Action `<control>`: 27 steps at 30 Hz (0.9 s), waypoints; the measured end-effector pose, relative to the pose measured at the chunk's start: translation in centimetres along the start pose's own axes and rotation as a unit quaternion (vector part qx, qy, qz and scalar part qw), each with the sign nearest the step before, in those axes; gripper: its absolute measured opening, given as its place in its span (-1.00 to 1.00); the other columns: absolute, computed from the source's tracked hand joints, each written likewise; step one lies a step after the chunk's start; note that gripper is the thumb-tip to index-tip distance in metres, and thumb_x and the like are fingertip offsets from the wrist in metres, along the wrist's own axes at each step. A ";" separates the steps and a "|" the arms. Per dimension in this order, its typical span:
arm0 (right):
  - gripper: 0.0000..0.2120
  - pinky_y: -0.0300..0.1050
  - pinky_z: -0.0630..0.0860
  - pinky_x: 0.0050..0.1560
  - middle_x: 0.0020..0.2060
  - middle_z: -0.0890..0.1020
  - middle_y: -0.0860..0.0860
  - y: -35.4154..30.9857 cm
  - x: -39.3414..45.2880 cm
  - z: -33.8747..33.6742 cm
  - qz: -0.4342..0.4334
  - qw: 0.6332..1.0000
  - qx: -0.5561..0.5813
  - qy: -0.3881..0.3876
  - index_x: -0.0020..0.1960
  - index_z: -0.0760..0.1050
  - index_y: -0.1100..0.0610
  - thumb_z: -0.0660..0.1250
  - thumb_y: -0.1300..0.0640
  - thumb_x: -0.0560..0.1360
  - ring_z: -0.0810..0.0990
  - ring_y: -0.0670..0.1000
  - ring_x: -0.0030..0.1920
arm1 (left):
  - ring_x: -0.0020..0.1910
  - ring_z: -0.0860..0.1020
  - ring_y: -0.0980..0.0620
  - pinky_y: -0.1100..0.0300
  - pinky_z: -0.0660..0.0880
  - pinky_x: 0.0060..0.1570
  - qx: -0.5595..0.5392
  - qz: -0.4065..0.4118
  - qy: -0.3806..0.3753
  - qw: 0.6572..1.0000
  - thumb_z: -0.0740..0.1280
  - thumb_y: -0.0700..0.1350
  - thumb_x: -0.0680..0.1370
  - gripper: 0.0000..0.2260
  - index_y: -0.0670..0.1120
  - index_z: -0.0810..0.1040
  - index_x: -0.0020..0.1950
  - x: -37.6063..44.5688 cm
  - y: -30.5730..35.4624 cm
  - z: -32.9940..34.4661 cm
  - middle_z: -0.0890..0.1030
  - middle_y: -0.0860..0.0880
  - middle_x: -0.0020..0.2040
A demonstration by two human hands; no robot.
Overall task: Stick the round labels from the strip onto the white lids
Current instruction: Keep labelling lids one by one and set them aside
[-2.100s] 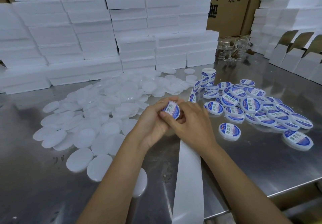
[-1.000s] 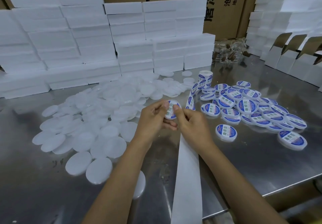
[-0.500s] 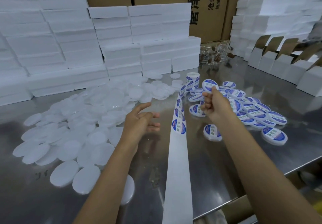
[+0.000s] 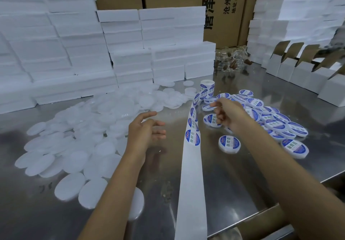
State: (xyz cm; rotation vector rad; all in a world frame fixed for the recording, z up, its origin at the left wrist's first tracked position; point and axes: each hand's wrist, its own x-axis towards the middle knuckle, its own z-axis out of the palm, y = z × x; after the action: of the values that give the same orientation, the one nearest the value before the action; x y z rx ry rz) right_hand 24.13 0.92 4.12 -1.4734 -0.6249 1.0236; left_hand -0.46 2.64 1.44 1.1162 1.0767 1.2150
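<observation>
On the steel bench (image 4: 242, 183), between slack empty left hand (image 4: 143, 133) and right hand (image 4: 226, 113) with fingers loosely curled on nothing: label strip (image 4: 192, 142), likely thin, limp, best peeled by label edge; light, rigid white lids (image 4: 89, 127), probably rim-gripped.

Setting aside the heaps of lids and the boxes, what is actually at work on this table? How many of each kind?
Hands: 2 (left hand, right hand)
Label roll: 1
Label strip: 1
Total: 4
</observation>
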 end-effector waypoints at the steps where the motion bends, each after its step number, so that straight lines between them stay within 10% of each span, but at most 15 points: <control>1: -0.75 -0.24 0.36 -0.52 -0.46 0.46 0.04 0.2 -0.9 0.8 -0.022 0.998 -0.061 -0.009 -0.13 0.58 0.20 0.20 0.17 0.62 0.33 -0.05 -0.50 | -0.38 0.63 -0.04 0.12 0.63 -0.37 -0.011 0.005 0.010 1.000 0.18 -0.32 0.63 -0.75 -0.11 0.60 0.16 0.1 0.2 -0.2 0.68 -0.15 -0.18; 8: -0.89 -0.26 0.46 -0.22 -0.28 0.67 -0.07 2.3 -6.9 7.2 -0.313 0.860 -0.373 -0.153 -0.16 0.67 0.12 0.39 0.14 0.51 0.56 -0.19 -0.29 | -0.35 0.64 -0.08 0.13 0.64 -0.33 -0.072 0.011 0.064 0.995 0.17 -0.34 0.61 -0.77 -0.17 0.59 0.11 0.9 1.6 -2.7 0.66 -0.20 -0.16; 14: -0.87 -0.37 0.42 -0.16 -0.18 0.64 -0.14 3.3 -10.5 10.3 -0.267 0.765 -0.427 -0.400 -0.01 0.68 0.01 0.51 0.11 0.44 0.50 -0.23 -0.24 | -0.30 0.68 -0.09 0.12 0.64 -0.26 -0.120 0.021 0.087 0.989 0.22 -0.25 0.63 -0.81 -0.18 0.62 0.10 1.3 2.3 -4.6 0.72 -0.12 -0.23; 19: -0.40 -0.14 0.37 0.35 0.17 0.41 -0.14 4.2 -12.6 10.6 -0.254 0.639 -0.525 -0.502 0.30 0.46 -0.19 0.58 -0.17 0.32 0.36 -0.13 0.23 | -0.28 0.67 -0.10 0.12 0.63 -0.24 -0.146 0.017 0.088 0.985 0.26 -0.23 0.61 -0.83 -0.18 0.63 0.10 1.2 2.7 -5.3 0.72 -0.11 -0.22; 27: -0.52 -0.21 0.43 0.21 0.09 0.46 -0.09 5.9 -12.1 10.6 -0.281 0.706 -0.469 -0.450 0.17 0.52 -0.06 0.61 -0.06 0.32 0.39 -0.14 0.13 | -0.26 0.67 -0.09 0.10 0.64 -0.22 -0.136 0.015 0.071 0.988 0.28 -0.21 0.61 -0.82 -0.18 0.63 0.13 1.0 2.8 -5.3 0.72 -0.10 -0.20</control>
State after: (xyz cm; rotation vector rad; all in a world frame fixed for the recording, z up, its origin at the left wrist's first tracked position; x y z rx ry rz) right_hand 8.26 -5.08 1.96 -1.3030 -2.4391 0.8905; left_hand -6.02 3.98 3.48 0.8488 0.9676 1.4338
